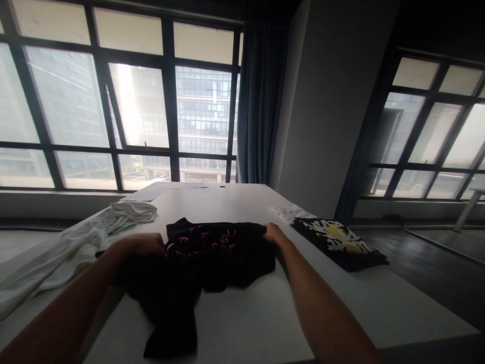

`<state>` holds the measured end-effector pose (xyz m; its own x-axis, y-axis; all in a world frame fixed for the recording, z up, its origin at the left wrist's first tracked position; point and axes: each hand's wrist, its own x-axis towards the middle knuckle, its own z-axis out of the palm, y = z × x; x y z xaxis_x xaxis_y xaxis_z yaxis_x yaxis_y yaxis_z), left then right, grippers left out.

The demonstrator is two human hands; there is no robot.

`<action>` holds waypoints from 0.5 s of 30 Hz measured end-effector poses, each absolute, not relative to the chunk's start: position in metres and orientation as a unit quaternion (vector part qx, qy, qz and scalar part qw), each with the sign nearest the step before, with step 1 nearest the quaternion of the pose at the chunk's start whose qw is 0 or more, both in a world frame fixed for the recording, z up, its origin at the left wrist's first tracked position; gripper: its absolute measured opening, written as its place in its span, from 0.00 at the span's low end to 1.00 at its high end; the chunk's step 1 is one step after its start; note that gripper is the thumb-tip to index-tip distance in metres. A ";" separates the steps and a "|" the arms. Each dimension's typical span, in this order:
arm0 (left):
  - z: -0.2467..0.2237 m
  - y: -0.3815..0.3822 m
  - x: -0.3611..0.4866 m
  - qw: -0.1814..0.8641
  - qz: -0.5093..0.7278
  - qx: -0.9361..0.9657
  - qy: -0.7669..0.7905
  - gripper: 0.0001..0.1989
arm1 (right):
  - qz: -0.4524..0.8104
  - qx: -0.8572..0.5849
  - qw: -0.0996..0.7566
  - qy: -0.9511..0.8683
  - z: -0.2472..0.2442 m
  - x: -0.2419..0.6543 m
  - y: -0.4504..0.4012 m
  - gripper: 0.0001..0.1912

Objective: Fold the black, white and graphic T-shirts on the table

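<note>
A black T-shirt [227, 265] with pink lettering lies bunched across the white table in front of me. My left hand [147, 244] is closed on its left side, near the edge of the print. At the upper right corner, my right hand [273, 232] pinches the cloth. Between the two hands the top edge runs nearly straight. One part of the black cloth, perhaps a sleeve, trails toward me at the lower left. The fingertips of both hands are partly hidden by the fabric.
Crumpled white clothing [79, 247] lies along the table's left side. On the right rests a folded black garment [341, 242] with a white and yellow print, with a white cloth [290, 211] behind it. Papers [151, 191] lie at the far end of the white table [250, 323].
</note>
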<state>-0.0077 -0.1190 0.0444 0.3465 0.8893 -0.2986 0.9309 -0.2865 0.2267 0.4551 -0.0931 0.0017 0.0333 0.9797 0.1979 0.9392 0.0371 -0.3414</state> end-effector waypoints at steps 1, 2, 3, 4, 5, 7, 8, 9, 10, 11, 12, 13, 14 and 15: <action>0.047 -0.121 -0.007 0.236 -0.074 0.800 0.547 0.14 | 0.050 -0.696 0.209 -0.685 0.005 0.457 -0.094 0.16; 0.047 -0.123 -0.006 0.268 -0.070 0.798 0.535 0.15 | 0.043 -0.702 0.229 -0.673 0.008 0.458 -0.096 0.17; 0.045 -0.122 -0.005 0.267 -0.048 0.797 0.539 0.17 | 0.033 -0.708 0.253 -0.658 0.011 0.460 -0.097 0.18; 0.041 -0.121 -0.004 0.233 -0.012 0.798 0.555 0.18 | 0.020 -0.713 0.277 -0.644 0.014 0.461 -0.098 0.19; 0.036 -0.119 -0.003 0.175 0.030 0.799 0.574 0.19 | 0.009 -0.716 0.297 -0.632 0.017 0.461 -0.100 0.20; 0.024 -0.113 0.003 0.072 0.105 0.798 0.589 0.23 | -0.001 -0.713 0.314 -0.627 0.020 0.459 -0.101 0.20; 0.019 -0.110 0.007 0.057 0.131 0.802 0.581 0.25 | 0.001 -0.708 0.314 -0.633 0.022 0.458 -0.102 0.20; 0.013 -0.108 0.011 0.069 0.148 0.808 0.566 0.27 | 0.006 -0.700 0.310 -0.643 0.023 0.456 -0.102 0.20; 0.010 -0.105 0.014 0.094 0.158 0.814 0.551 0.27 | 0.014 -0.691 0.304 -0.656 0.024 0.454 -0.102 0.20; 0.007 -0.103 0.015 0.120 0.163 0.818 0.539 0.26 | 0.026 -0.682 0.297 -0.668 0.026 0.454 -0.102 0.20; 0.007 -0.101 0.015 0.138 0.164 0.820 0.531 0.24 | 0.044 -0.673 0.288 -0.680 0.028 0.456 -0.102 0.20; 0.010 -0.099 0.012 0.146 0.164 0.821 0.527 0.23 | 0.070 -0.663 0.278 -0.692 0.031 0.460 -0.101 0.19; 0.015 -0.096 0.005 0.149 0.162 0.821 0.527 0.21 | 0.103 -0.653 0.267 -0.701 0.035 0.468 -0.100 0.17; 0.023 -0.094 -0.004 0.160 0.159 0.822 0.524 0.20 | 0.141 -0.641 0.253 -0.710 0.040 0.478 -0.099 0.14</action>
